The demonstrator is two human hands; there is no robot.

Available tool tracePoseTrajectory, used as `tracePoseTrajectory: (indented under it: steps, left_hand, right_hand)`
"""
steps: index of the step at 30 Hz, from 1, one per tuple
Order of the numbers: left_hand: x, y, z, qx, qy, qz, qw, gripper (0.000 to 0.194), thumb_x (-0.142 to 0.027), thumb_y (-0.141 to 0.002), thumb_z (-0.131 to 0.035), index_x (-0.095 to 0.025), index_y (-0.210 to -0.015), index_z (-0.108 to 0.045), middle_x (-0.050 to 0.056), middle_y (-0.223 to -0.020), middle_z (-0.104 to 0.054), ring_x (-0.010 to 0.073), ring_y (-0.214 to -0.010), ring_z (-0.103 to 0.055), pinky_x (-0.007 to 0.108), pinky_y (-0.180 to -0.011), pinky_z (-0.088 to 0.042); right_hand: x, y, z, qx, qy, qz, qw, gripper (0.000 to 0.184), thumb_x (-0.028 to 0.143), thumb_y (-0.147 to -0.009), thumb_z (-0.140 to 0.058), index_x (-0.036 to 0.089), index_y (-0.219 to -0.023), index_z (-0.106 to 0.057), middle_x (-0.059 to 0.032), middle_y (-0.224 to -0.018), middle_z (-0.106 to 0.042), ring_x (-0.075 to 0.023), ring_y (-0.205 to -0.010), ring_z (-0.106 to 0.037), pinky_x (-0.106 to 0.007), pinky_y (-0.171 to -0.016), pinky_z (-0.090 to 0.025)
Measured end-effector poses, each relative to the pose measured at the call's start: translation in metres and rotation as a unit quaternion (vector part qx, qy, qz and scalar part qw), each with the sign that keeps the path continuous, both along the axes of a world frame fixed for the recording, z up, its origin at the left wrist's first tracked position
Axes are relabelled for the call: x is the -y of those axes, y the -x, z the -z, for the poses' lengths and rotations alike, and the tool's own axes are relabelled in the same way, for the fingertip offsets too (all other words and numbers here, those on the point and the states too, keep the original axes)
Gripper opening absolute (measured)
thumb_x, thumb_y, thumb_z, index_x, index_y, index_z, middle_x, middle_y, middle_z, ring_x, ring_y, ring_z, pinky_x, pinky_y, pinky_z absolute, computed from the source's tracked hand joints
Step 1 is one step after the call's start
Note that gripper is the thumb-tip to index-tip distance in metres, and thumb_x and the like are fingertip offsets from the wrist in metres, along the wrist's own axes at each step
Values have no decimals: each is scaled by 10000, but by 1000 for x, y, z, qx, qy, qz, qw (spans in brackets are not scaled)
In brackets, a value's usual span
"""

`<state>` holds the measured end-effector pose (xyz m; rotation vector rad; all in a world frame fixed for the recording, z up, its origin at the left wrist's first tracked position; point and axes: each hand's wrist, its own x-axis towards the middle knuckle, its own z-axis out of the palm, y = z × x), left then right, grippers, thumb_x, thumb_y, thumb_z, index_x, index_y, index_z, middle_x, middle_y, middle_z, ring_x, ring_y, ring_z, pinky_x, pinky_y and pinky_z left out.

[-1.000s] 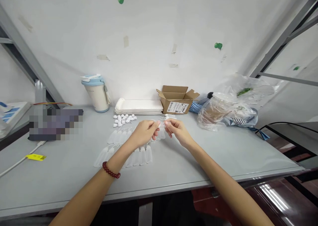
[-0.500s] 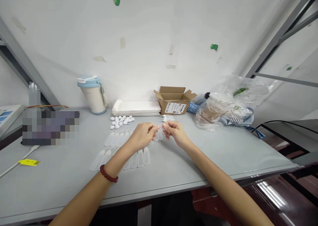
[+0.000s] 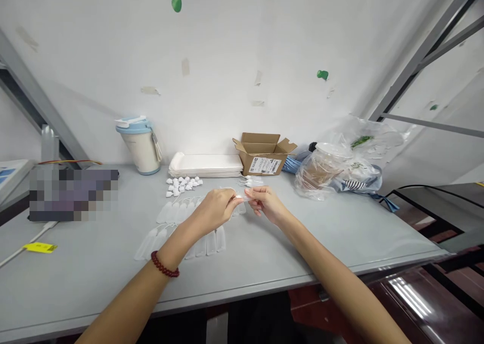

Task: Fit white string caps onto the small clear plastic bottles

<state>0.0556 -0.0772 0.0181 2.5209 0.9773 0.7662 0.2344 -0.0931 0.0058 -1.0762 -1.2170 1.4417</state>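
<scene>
My left hand (image 3: 216, 208) is closed in a pinch at the middle of the table, thumb pointing right. My right hand (image 3: 265, 201) pinches from the other side, its fingertips almost touching the left ones. Between them stretches a small translucent whitish piece (image 3: 245, 198); the fingers cover most of it and its kind cannot be made out. Below and beside my left hand lie two rows of flat, translucent white pieces with thin white loops, an upper row (image 3: 176, 211) and a lower row (image 3: 210, 243). My left forearm hides part of the lower row.
Behind the hands lie small white pieces (image 3: 183, 185), a stack of white flat packs (image 3: 206, 165), an open cardboard box (image 3: 264, 162) and several thin white-tipped items (image 3: 252, 181). A tumbler (image 3: 140, 150) stands left; a bagged cup (image 3: 321, 170) stands right. A cable (image 3: 22, 251) crosses the table's left side.
Both hands stay pinched together at nearly the same place. The left thumb has straightened toward the right hand, and more of the translucent piece shows between the fingertips. The view has shifted slightly.
</scene>
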Motion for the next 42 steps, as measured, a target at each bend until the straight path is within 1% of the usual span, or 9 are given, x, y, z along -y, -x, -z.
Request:
tracePoseTrajectory:
  steps: [4, 7, 11, 13, 17, 23, 29, 33, 42]
  left_hand:
    - [-9, 11, -5, -41, 1, -36, 999, 336, -414, -907, -399, -188, -707, -548, 36, -694, -628, 178, -628, -544, 276, -582, -339]
    - [-26, 32, -12, -86, -17, -114, 990, 332, -336, -907, -361, -185, -723, -593, 62, -730, -655, 208, -680, -582, 299, -618, -367]
    - [-48, 69, -13, -204, -24, -269, 941, 307, -222, -864, -361, -163, -774, -649, 133, -811, -673, 278, -779, -618, 345, -653, -406]
    - [-56, 85, -10, -210, -15, -301, 930, 284, -177, -832, -388, -154, -850, -671, 166, -869, -678, 319, -833, -626, 376, -671, -425]
    - [-68, 105, -3, -204, 25, -311, 928, 272, -129, -749, -491, -193, -917, -696, 159, -956, -691, 345, -905, -630, 413, -747, -458]
    - [-75, 109, 6, -220, 70, -308, 923, 282, -172, -702, -525, -170, -920, -704, 150, -964, -701, 335, -906, -638, 399, -746, -478]
    - [-78, 111, 9, -253, 77, -311, 913, 270, -219, -714, -536, -177, -932, -689, 133, -975, -701, 306, -903, -647, 363, -751, -485]
    - [-80, 112, 10, -263, 87, -312, 909, 234, -220, -707, -547, -187, -894, -684, 119, -957, -705, 302, -908, -644, 355, -745, -485]
    - [-72, 111, 3, -243, 51, -314, 916, 122, -204, -681, -523, -196, -750, -623, 131, -875, -694, 314, -829, -645, 352, -647, -467]
  right_hand:
    - [-4, -2, 2, 14, -30, 63, 997, 409, 501, -649, -720, 163, -565, -506, 43, -500, -458, -59, -425, -378, -215, -405, -350]
    - [-13, -11, 7, 38, -54, 152, 986, 382, 506, -659, -694, 160, -613, -539, 23, -554, -517, -73, -471, -444, -223, -460, -390]
    - [-28, -28, 18, 133, -95, 235, 958, 303, 446, -708, -627, 143, -710, -608, -27, -634, -599, -106, -518, -498, -237, -473, -407]
    - [-34, -33, 23, 183, -104, 235, 949, 273, 389, -743, -581, 131, -806, -648, -57, -712, -646, -129, -558, -536, -247, -487, -419]
    - [-38, -38, 29, 319, -138, 203, 916, 282, 258, -773, -544, 140, -981, -692, -67, -803, -698, -186, -697, -609, -298, -621, -470]
    - [-39, -42, 29, 498, -170, 172, 833, 295, 137, -783, -543, 158, -1026, -708, -74, -925, -723, -220, -816, -629, -343, -792, -473]
    - [-39, -43, 33, 553, -178, 148, 800, 293, 95, -786, -580, 100, -1056, -693, -128, -1093, -680, -249, -1020, -592, -329, -910, -420]
    - [-40, -44, 38, 603, -196, 159, 757, 302, 83, -793, -586, 110, -1078, -683, -139, -1102, -658, -250, -1059, -555, -309, -891, -412]
    - [-42, -47, 40, 609, -205, 189, 742, 273, 48, -796, -537, 120, -1017, -680, -157, -1085, -628, -256, -1043, -543, -324, -860, -415]
